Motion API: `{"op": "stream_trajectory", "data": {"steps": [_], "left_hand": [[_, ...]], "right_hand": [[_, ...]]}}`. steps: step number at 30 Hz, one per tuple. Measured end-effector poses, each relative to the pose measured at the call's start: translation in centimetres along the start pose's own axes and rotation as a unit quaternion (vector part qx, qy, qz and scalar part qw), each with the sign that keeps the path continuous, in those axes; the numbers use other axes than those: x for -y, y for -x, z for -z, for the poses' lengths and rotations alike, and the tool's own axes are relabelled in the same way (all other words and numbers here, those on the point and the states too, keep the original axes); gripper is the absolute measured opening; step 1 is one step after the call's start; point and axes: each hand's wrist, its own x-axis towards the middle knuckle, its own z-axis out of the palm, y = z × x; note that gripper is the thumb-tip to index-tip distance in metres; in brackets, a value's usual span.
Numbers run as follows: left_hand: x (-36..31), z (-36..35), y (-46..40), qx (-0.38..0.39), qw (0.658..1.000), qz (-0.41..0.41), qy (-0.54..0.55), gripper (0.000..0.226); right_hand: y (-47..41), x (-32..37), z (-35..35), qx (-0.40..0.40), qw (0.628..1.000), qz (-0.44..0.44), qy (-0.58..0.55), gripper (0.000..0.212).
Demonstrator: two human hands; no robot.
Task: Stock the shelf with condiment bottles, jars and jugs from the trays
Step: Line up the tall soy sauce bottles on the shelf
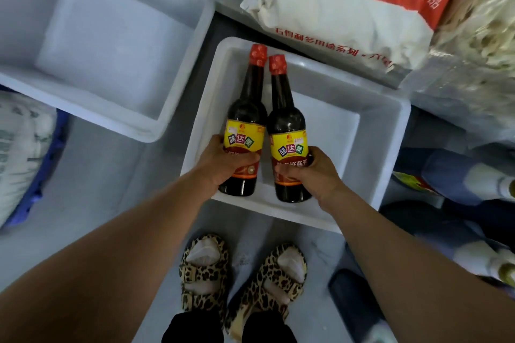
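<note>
Judging from what is shown, the stocking seems well advanced at these trays, though the shelf itself is not in view and its fill cannot be told. The larger white tray (pixel 178 108), well out beyond the left fingers and to their left, is seen to hold nothing. The smaller white tray (pixel 370 147), directly under both sets of fingers, is seen to carry only two dark bottles. A flour sack (pixel 345 8) is lying beyond that tray, past the bottle caps.

The left bottle (pixel 245 108) is gripped round its lower label by the left hand (pixel 223 161), the fingers curled about the body. The right bottle (pixel 287 120), just beside it and touching at the shoulder, is held the same way by the right hand (pixel 315 170), fingers wrapped round the lower half. Whether the bottles are resting on the tray floor or are lifted off it cannot be told.

What remains is judged to be the carrying of this pair to the shelf. More containers are partly seen at the far right, well beyond the right fingers; they are blurred.
</note>
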Motion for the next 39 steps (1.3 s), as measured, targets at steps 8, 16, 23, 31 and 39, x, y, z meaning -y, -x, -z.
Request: {"op": "stream_trajectory", "data": {"steps": [8,16,23,31,39], "left_hand": [[-4.5,1.9,16.0,0.058,0.99,0.094,0.086,0.085],[-13.1,4.1,35.8,0.116,0.989,0.028,0.087,0.078],[-22.8,3.0,51.1,0.16,0.975,-0.126,0.088,0.061],[-31.4,-4.3,64.2,0.172,0.934,-0.294,0.108,0.064],[-36.2,-16.8,77.1,0.191,0.888,-0.37,0.195,0.055]], "right_hand": [[17.0,4.7,3.1,0.017,0.987,-0.078,-0.139,0.056],[35.5,13.6,8.5,0.001,0.974,-0.048,-0.224,0.066],[50.3,21.5,16.1,-0.028,0.968,0.072,-0.24,0.057],[60.7,25.6,28.9,-0.026,0.942,0.232,-0.243,0.049],[69.2,25.1,44.2,-0.059,0.899,0.368,-0.232,0.053]]}}
